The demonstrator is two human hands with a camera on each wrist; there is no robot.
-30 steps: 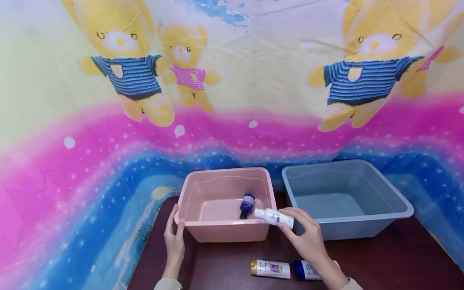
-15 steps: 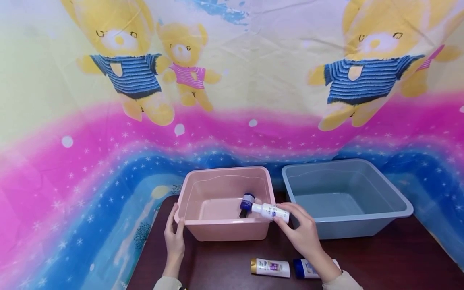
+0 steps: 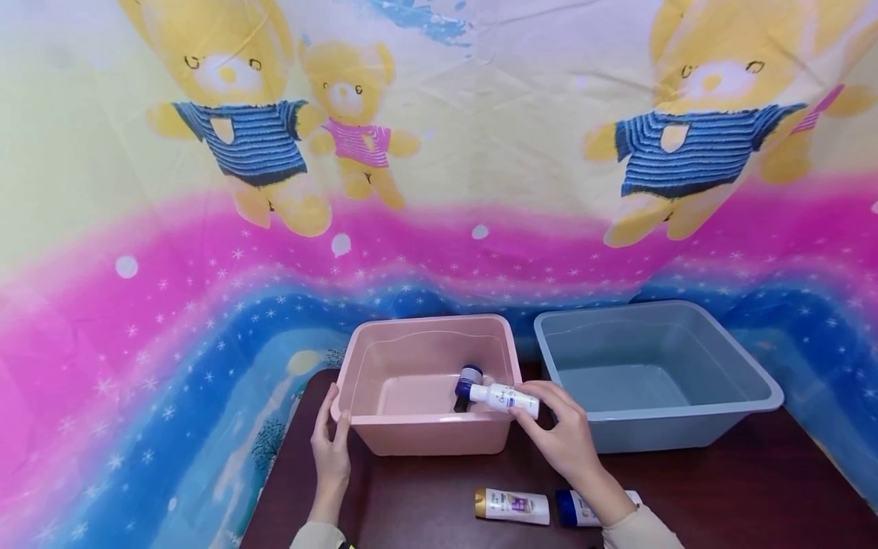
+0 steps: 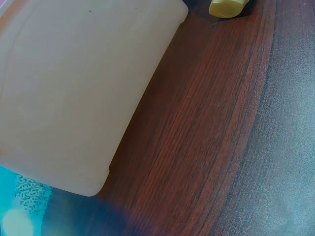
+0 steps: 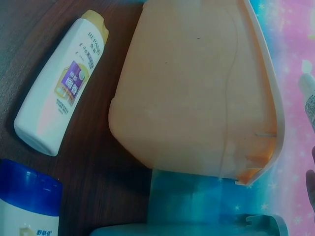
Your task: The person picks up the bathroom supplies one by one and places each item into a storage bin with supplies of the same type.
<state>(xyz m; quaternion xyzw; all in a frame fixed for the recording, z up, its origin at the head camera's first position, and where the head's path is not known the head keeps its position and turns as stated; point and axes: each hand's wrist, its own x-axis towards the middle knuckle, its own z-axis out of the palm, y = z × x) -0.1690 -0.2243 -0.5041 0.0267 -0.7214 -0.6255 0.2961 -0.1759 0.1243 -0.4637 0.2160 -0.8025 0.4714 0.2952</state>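
My right hand (image 3: pixel 564 433) pinches a small white bottle (image 3: pixel 504 398) between thumb and fingers. The bottle lies tilted over the front right rim of the pink bin (image 3: pixel 428 438), its cap pointing left into the bin. Only part of this bottle (image 5: pixel 309 98) shows in the right wrist view, with dark fingertips (image 5: pixel 311 184) below it. Inside the bin, a dark blue bottle (image 3: pixel 470 374) with a black top leans at the right side, partly covered by the white bottle. My left hand (image 3: pixel 331 450) rests at the bin's front left corner, straight fingers on the side and thumb on the front.
A grey-blue bin (image 3: pixel 658 435) stands to the right of the pink one. In front lie a white shampoo bottle (image 3: pixel 514 507) with a gold cap and a white bottle (image 3: pixel 576 508) with a blue cap, partly behind my right forearm. A bear-print cloth (image 3: pixel 439 252) hangs behind the dark wooden table (image 3: pixel 411 496).
The right hand has moved left with the white bottle, bringing it from beside the rim to over the pink bin, where it now overlaps the blue bottle. The left hand has stayed put.
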